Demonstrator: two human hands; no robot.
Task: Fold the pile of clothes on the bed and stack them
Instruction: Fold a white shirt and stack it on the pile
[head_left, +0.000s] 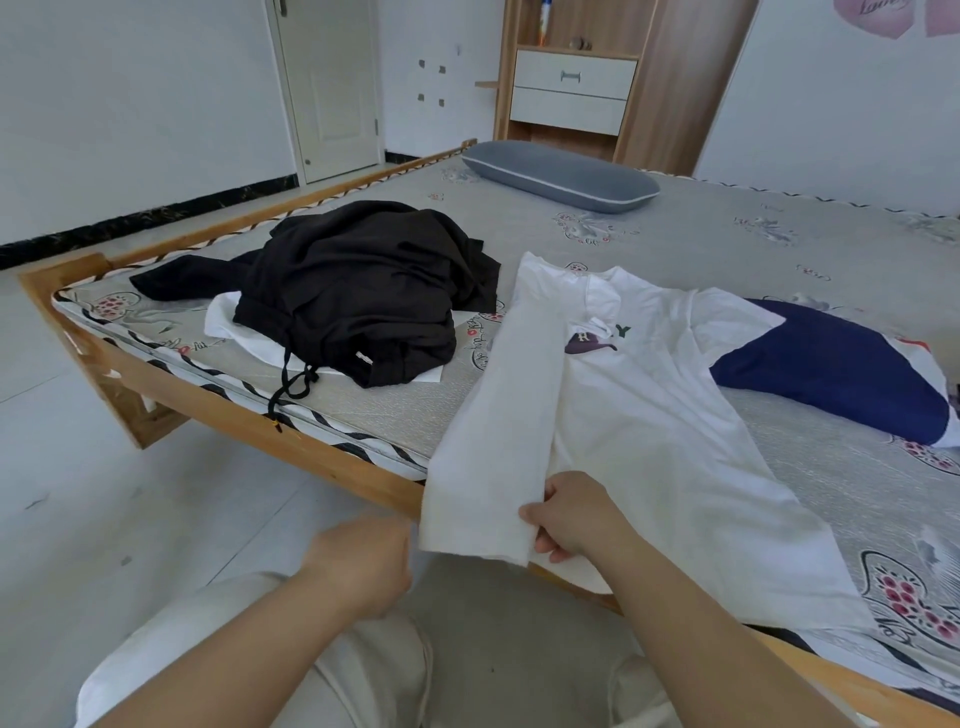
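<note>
Here both grips, left hand and right hand, pinch the white shirt hem at the bed edge

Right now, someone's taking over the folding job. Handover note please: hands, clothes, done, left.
Right hand: grips the hem of the white T-shirt, at the edge of the flap already folded over.
Left hand: fingers curled at the flap's lower corner; whether it holds the cloth cannot be told.
White T-shirt lies spread at the near edge of the bed, one side folded in.
Black pile sits unfolded to the left, on a white garment.
Navy and white garment lies to the right, partly under the shirt.
Done: first side fold. Left: finish the shirt, fold the rest, stack. No stack is visible yet.
</note>
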